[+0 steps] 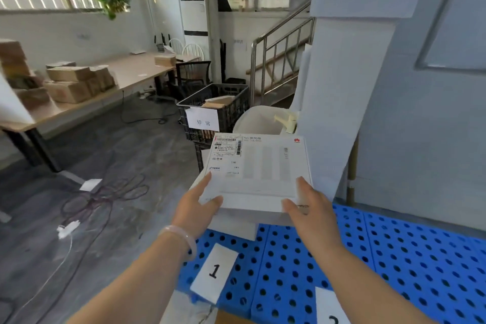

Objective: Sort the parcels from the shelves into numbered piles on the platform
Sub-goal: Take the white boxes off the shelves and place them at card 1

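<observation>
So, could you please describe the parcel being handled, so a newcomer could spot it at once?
Find the blue perforated platform and the card marked 1 on it. Just beyond that card, the left hand and right hand hold a flat white parcel. Unlike the plain white box beneath it, it bears a barcoded label and a red logo.

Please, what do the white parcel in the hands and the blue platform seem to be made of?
White parcel: probably smooth matte cardboard, given its crisp flat edges and the printed label stuck on top. Blue platform: likely moulded plastic, slightly glossy, given its uniform colour and regular round holes.
</observation>
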Demonstrator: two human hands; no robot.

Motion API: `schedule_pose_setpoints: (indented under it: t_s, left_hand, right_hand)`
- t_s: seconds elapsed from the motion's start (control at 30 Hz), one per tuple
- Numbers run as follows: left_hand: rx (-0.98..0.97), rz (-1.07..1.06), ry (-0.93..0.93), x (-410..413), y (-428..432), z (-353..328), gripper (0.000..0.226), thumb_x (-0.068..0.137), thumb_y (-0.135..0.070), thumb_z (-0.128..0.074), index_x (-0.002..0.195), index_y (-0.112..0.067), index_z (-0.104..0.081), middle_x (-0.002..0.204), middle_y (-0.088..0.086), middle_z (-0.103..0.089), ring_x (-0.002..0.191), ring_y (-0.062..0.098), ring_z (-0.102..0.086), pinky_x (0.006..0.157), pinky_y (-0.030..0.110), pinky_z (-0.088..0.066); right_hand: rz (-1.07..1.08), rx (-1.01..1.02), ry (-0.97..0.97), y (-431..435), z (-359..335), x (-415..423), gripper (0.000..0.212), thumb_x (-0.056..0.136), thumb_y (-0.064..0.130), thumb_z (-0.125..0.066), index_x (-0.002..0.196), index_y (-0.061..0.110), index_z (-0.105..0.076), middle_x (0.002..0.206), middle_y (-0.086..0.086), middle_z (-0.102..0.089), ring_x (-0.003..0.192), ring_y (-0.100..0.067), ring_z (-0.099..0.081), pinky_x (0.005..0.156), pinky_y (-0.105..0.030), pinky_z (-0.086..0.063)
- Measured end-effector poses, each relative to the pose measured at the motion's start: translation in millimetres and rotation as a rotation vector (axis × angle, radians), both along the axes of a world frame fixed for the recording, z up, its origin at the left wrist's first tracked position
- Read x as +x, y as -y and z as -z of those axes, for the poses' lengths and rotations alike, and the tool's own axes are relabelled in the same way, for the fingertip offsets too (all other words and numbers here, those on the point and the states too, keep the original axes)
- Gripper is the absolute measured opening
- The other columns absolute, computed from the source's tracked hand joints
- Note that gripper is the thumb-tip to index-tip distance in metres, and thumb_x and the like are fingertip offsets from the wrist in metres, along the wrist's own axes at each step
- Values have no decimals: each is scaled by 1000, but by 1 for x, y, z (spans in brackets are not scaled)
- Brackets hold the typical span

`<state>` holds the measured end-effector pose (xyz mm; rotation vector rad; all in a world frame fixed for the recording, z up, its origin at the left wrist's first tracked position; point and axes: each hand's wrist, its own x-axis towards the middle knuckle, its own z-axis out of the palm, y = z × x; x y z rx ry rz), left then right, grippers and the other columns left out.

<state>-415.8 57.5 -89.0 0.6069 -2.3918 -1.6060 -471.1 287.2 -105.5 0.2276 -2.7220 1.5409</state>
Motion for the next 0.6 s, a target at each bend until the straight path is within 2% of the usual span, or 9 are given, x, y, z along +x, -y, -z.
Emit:
schedule_pose_setpoints:
  t_s: [0.07,0.17,0.27,0.33,0.4,0.43,0.5,0.53,0.6]
  left_hand:
    - [-16,37,1,-17,21,-4,60,95,-20,-57,147,-35,-32,131,-15,-43,65,-19,-45,58,2,-38]
    - [-47,129,15,-44,53,-7,60,95,-21,-56,148,-33,-30,144,-12,-38,76,-16,-44,83,12,-32]
    - [-48,201,49,-66,76,-1,59,95,-22,-56,148,-33,-31,143,-10,-41,83,-16,-42,83,13,-33]
    - [-42,222,68,-76,87,8,59,95,-24,-56,148,-34,-31,139,-11,-43,80,-15,-42,79,11,-35]
    - [-21,239,88,-85,97,17,59,95,-23,-56,148,-34,-30,143,-10,-42,90,-6,-43,83,16,-32]
    - [-16,248,96,-90,102,21,59,95,-24,-56,148,-34,-31,145,-10,-40,97,-2,-42,85,18,-32]
    - [-10,267,107,-98,110,28,59,95,-25,-57,147,-35,-32,148,-10,-37,111,6,-45,88,20,-32]
    - [-3,276,111,-102,114,31,60,94,-25,-58,147,-36,-32,149,-10,-36,122,11,-44,91,20,-31]
    - [14,285,125,-109,118,37,60,94,-25,-59,146,-37,-33,150,-9,-36,135,16,-37,95,22,-30]
  right_hand:
    - [44,-36,10,21,1,-10,64,93,40,-56,149,36,-25,132,15,-33,117,-1,-35,109,-27,-27]
    - [120,-85,47,49,8,-25,64,90,43,-57,147,41,-27,138,15,-39,125,-6,-41,111,-36,-35]
    - [168,-85,88,69,21,-36,59,85,52,-55,140,44,-36,135,15,-48,122,-9,-47,106,-41,-42]
    - [205,-98,107,80,25,-40,50,89,41,-58,136,42,-40,127,18,-49,116,-4,-47,102,-31,-43]
    - [233,-84,113,88,27,-43,36,93,28,-57,124,41,-45,112,24,-49,103,5,-47,84,-12,-41]
    - [240,-79,124,91,27,-44,35,94,24,-57,120,43,-43,105,28,-46,98,8,-46,76,-8,-38]
    - [254,-83,131,97,26,-45,41,95,23,-57,129,41,-41,106,31,-39,96,9,-43,84,-8,-34]
    - [266,-89,128,99,25,-45,48,95,24,-57,138,36,-38,111,26,-37,102,6,-40,92,-12,-31]
    - [279,-84,145,103,26,-46,58,95,26,-57,147,29,-31,120,17,-36,111,-2,-36,96,-20,-29]
